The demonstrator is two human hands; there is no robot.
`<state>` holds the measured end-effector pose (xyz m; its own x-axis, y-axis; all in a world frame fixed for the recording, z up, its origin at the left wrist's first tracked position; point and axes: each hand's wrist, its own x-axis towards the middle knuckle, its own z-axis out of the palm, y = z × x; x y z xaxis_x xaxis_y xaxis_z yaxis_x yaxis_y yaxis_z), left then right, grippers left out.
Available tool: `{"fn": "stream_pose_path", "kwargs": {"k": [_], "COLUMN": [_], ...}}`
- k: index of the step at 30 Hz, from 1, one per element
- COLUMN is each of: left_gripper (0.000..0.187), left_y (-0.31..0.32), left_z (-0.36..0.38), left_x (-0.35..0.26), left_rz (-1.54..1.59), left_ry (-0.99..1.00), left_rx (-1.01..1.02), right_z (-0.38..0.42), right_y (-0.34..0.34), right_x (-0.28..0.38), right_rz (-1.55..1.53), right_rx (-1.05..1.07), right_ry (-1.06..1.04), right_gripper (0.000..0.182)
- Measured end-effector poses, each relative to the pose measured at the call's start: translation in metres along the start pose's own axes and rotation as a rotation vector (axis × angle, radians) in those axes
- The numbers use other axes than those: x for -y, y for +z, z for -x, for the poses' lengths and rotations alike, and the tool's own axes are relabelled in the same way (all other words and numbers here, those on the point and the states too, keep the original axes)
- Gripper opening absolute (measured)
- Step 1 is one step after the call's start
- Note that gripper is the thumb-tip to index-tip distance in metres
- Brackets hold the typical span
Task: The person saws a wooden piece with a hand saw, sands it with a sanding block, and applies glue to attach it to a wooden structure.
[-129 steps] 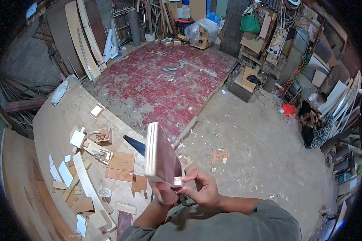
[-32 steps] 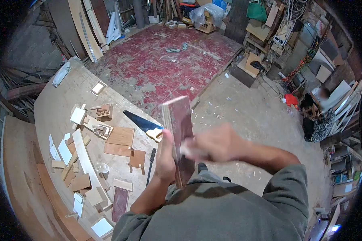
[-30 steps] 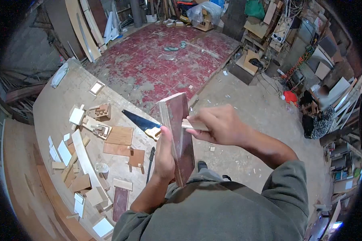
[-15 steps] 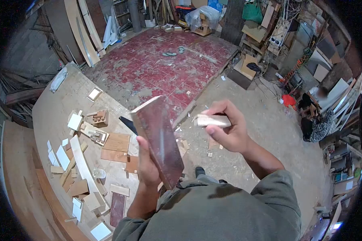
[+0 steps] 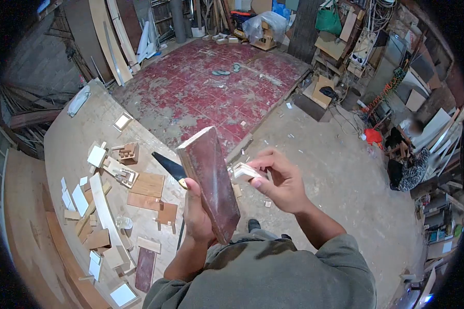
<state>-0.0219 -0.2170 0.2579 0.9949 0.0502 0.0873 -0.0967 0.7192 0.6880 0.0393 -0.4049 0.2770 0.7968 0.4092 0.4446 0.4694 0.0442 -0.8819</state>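
Observation:
My left hand [image 5: 197, 213] grips a dark red-brown board [image 5: 211, 180] by its long edge, thumb on the near side. The board stands tilted, with a pale raw edge along its top. My right hand [image 5: 281, 183] pinches a small pale block [image 5: 245, 172] between thumb and fingers; its outline looks angled and its end layered. That block is just to the right of the board's face. Behind the board, a saw [image 5: 169, 167] with a dark blade lies on the worktable [image 5: 100, 190], partly hidden by my left hand.
Brown panels [image 5: 147, 190], a slotted wooden box [image 5: 126, 153], a clear jar [image 5: 124, 222] and a dark red board [image 5: 145, 270] lie on the worktable. Slippers [image 5: 221, 72] rest on the red floor [image 5: 191, 87]. At the far right, a person [image 5: 410, 154] sits low.
My right hand has moved left and slightly down, bringing the pale block closer to the board and turning it. The board has shifted slightly right, and more of the saw shows.

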Motion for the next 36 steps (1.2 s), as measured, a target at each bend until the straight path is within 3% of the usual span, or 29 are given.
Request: {"fn": "stream_pose_path", "kwargs": {"k": [3, 5, 8, 10, 13, 16, 21, 27, 29, 36], "left_gripper": [0.071, 0.070, 0.070, 0.070, 0.070, 0.072, 0.074, 0.074, 0.074, 0.074], "left_y": [-0.001, 0.010, 0.011, 0.013, 0.023, 0.026, 0.027, 0.028, 0.031, 0.034], "left_z": [-0.004, -0.004, -0.006, -0.006, -0.012, -0.014, -0.019, -0.027, -0.029, -0.028], "left_x": [0.013, 0.012, 0.017, 0.020, 0.024, 0.025, 0.026, 0.034, 0.035, 0.041], "left_rz": [-0.064, -0.085, -0.073, -0.041, -0.041, -0.224, -0.365, -0.401, -0.398, -0.325], "left_ry": [0.005, -0.001, -0.006, -0.006, 0.056, 0.146, 0.172, 0.175, 0.182, 0.121], "left_rx": [0.012, 0.007, 0.014, 0.019, -0.022, -0.064, -0.026, -0.027, -0.034, -0.076], "right_z": [0.004, 0.008, 0.003, 0.000, -0.001, -0.007, -0.016, -0.025, -0.030, -0.037], "right_y": [0.002, 0.007, 0.005, 0.000, -0.011, -0.019, -0.025, -0.041, -0.042, -0.055], "right_x": [-0.001, -0.005, -0.002, 0.004, 0.000, -0.005, -0.005, -0.006, -0.004, -0.002], "right_rz": [0.015, -0.373, -0.526, -0.587, -0.366, 0.235, 0.303, 0.581, 0.671, 0.740], "right_rx": [0.029, -0.078, -0.176, -0.150, -0.057, 0.086, 0.050, 0.194, 0.179, 0.388], "right_ry": [-0.035, 0.120, 0.175, 0.158, 0.169, -0.143, -0.080, -0.150, -0.337, -0.553], "right_gripper": [0.034, 0.042, 0.051, 0.045, 0.039, 0.032, 0.032, 0.035, 0.030, 0.027]}}
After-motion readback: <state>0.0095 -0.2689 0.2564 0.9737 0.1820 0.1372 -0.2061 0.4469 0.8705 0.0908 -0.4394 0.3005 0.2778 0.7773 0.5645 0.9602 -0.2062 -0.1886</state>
